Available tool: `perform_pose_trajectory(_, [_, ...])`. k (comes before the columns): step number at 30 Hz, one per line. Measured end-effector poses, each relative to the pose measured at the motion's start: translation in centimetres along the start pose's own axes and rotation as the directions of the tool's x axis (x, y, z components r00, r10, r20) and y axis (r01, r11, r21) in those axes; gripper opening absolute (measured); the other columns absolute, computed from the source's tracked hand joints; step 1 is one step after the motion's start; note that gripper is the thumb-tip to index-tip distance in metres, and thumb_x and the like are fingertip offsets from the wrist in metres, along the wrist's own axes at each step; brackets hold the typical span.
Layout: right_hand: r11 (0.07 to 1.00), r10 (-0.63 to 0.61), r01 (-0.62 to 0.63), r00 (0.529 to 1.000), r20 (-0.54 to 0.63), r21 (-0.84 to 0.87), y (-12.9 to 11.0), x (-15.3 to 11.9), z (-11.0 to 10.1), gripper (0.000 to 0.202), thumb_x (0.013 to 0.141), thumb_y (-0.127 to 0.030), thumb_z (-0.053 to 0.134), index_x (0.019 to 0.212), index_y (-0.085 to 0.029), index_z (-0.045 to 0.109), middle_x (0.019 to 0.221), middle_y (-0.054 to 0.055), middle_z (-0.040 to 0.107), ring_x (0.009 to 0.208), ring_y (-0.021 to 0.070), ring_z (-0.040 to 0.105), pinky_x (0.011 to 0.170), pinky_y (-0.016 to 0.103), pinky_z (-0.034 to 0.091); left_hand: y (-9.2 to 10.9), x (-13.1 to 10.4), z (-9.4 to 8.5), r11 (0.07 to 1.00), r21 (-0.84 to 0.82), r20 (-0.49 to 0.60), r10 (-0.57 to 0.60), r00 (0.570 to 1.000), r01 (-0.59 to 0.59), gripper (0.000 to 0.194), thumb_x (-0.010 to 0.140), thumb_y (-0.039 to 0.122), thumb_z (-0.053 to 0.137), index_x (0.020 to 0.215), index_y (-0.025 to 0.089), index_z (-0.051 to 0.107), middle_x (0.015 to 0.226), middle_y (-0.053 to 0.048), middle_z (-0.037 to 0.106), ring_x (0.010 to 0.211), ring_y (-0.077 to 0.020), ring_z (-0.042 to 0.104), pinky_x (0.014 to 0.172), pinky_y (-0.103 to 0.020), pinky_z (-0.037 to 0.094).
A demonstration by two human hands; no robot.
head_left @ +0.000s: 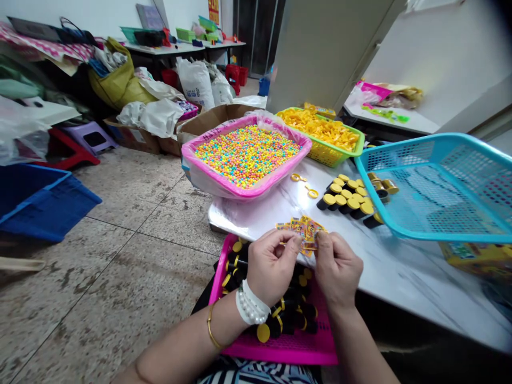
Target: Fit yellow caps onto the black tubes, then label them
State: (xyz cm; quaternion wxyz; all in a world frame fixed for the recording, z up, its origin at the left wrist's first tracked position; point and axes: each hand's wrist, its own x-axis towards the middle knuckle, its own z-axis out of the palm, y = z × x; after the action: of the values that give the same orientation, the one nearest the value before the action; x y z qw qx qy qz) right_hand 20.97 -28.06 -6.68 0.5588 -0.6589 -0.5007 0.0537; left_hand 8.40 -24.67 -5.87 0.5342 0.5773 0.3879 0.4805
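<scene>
My left hand and my right hand meet at the table's near edge, both with fingers pinched. Several small yellow-orange printed stickers fan out between and just beyond them. The right thumb and finger press on the right end of these stickers. What the left fingertips pinch is too small to make out. Below my hands a magenta basket rests on my lap, full of black tubes with yellow caps. Beyond, on the table, several similar capped tubes stand upright in a close group.
A pink tray of colourful beads overhangs the table's left side. Behind it stands a green basket of yellow plastic pieces. A blue basket holds a few tubes at right. Two yellow rings lie mid-table. A blue bin is on the floor.
</scene>
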Motion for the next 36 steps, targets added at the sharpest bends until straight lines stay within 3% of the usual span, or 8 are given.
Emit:
perform_pose_trajectory(7, [0.995, 0.063, -0.066, 0.997, 0.037, 0.07, -0.4, -1.4, 0.6, 0.037, 0.094, -0.03, 0.056, 0.059, -0.018, 0.049, 0.061, -0.004, 0.043, 0.057, 0.0111, 0.041, 0.055, 0.026, 0.033, 0.0, -1.8, -0.3, 0.995, 0.024, -0.069, 0.103, 0.992, -0.102, 0.016, 0.089, 0.025, 0.062, 0.093, 0.016, 0.074, 0.08, -0.004, 0.064, 0.059, -0.0093, 0.053, 0.055, -0.021, 0.044])
perform_pose_trajectory(12, [0.991, 0.096, -0.107, 0.988, 0.121, 0.082, -0.9, -2.2, 0.4, 0.04, 0.095, -0.032, 0.056, 0.058, -0.018, 0.047, 0.06, -0.004, 0.042, 0.056, 0.0105, 0.04, 0.054, 0.025, 0.033, -0.9, -1.8, -0.9, 0.997, 0.056, -0.104, 0.061, 0.993, -0.056, 0.013, 0.085, 0.024, 0.066, 0.093, 0.015, 0.071, 0.083, -0.005, 0.064, 0.064, -0.0107, 0.057, 0.056, -0.021, 0.046])
perform_pose_trajectory(19, [0.998, -0.062, 0.061, 0.991, 0.119, 0.013, -1.0, -3.5, 0.5, 0.035, 0.094, -0.021, 0.056, 0.059, -0.018, 0.05, 0.062, -0.003, 0.043, 0.057, 0.0112, 0.042, 0.055, 0.026, 0.035, -0.5, -2.2, -1.7, 0.994, 0.09, -0.111, 0.073, 0.991, -0.063, 0.01, 0.083, 0.024, 0.068, 0.08, 0.016, 0.074, 0.076, -0.004, 0.062, 0.066, -0.0123, 0.056, 0.059, -0.022, 0.046])
perform_pose_trajectory(26, [0.969, -0.238, 0.246, 0.945, 0.224, -0.007, -0.4, -3.4, 1.1, 0.03, 0.095, -0.017, 0.05, 0.066, -0.019, 0.055, 0.066, 0.0, 0.049, 0.061, 0.0131, 0.049, 0.057, 0.026, 0.042, -0.4, -1.3, -3.0, 0.995, 0.011, -0.038, -0.102, 0.994, 0.103, 0.011, 0.074, 0.028, 0.076, 0.08, 0.018, 0.078, 0.078, -0.004, 0.065, 0.065, -0.0128, 0.055, 0.059, -0.023, 0.046])
perform_pose_trajectory(29, [0.957, -0.281, 0.287, 0.896, 0.345, 0.034, -0.1, -1.8, 0.6, 0.031, 0.096, -0.018, 0.049, 0.066, -0.019, 0.058, 0.064, 0.0, 0.052, 0.059, 0.013, 0.051, 0.055, 0.025, 0.043, -0.9, -0.6, -3.7, 0.935, -0.122, 0.088, -0.325, 0.942, 0.334, 0.021, 0.071, 0.035, 0.078, 0.073, 0.014, 0.074, 0.058, -0.001, 0.06, 0.05, -0.009, 0.049, 0.046, -0.019, 0.038])
perform_pose_trajectory(32, [0.909, -0.354, 0.406, 0.872, 0.337, -0.096, 0.9, 2.6, -0.8, 0.016, 0.092, -0.021, 0.056, 0.087, -0.02, 0.07, 0.081, 0.005, 0.067, 0.075, 0.0173, 0.061, 0.07, 0.03, 0.049, -1.3, -0.1, -4.0, 0.851, -0.21, 0.161, -0.455, 0.876, 0.481, 0.033, 0.071, 0.044, 0.077, 0.072, 0.013, 0.067, 0.046, 0.005, 0.05, 0.035, -0.0029, 0.033, 0.035, -0.016, 0.018])
perform_pose_trajectory(34, [0.767, -0.43, 0.528, 0.844, 0.319, -0.363, 2.3, 6.7, -1.8, 0.022, 0.087, -0.024, 0.062, 0.107, -0.021, 0.071, 0.106, 0.01, 0.07, 0.1, 0.0259, 0.06, 0.09, 0.041, 0.045, -1.5, 0.1, -3.9, 0.815, -0.274, 0.18, -0.479, 0.859, 0.511, 0.036, 0.07, 0.045, 0.078, 0.074, 0.013, 0.063, 0.05, 0.005, 0.053, 0.032, -0.001, 0.032, 0.034, -0.015, 0.014])
perform_pose_trajectory(36, [0.601, -0.382, 0.586, 0.808, 0.448, -0.544, 4.2, 10.5, -2.5, 0.039, 0.084, -0.018, 0.063, 0.123, -0.023, 0.066, 0.125, 0.01, 0.066, 0.118, 0.0331, 0.05, 0.097, 0.049, 0.038, -1.5, 0.5, -3.6, 0.766, -0.344, 0.212, -0.5, 0.84, 0.543, 0.037, 0.067, 0.043, 0.08, 0.079, 0.012, 0.063, 0.055, 0.003, 0.057, 0.031, 0.0, 0.032, 0.033, -0.015, 0.014])
